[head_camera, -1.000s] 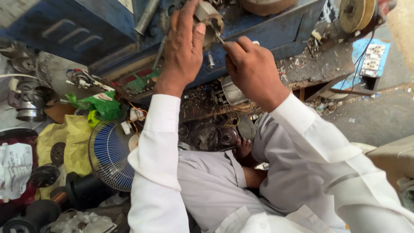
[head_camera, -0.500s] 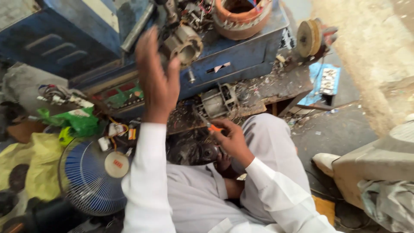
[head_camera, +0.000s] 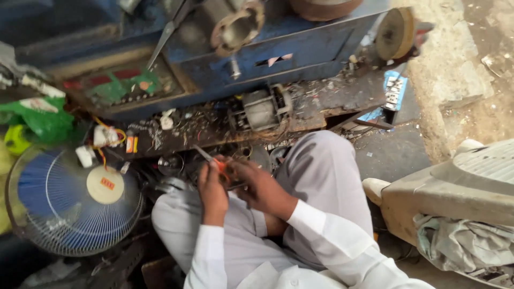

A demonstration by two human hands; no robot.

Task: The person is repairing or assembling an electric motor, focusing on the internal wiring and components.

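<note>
Both hands meet low over my lap, above my light grey trousers. My left hand [head_camera: 212, 191] grips an orange-handled screwdriver [head_camera: 210, 158], its metal shaft pointing up and left. My right hand [head_camera: 261, 188] is closed against the same orange handle from the right side. A grey electric motor [head_camera: 261, 109] lies on the littered wooden ledge just beyond the hands. Higher up, a round metal motor housing [head_camera: 235, 25] rests on the blue metal cabinet [head_camera: 300, 51].
A fan with blue blades and a wire guard [head_camera: 72, 200] stands at the left. Green plastic bag [head_camera: 40, 120] and loose wires lie behind it. A grinding wheel [head_camera: 395, 32] sits at the cabinet's right end. A beige casing with rags [head_camera: 460, 192] fills the right side.
My left hand came down from the motor housing on the cabinet to my lap. Both hands now meet on the orange-handled screwdriver. The view tilted lower.
</note>
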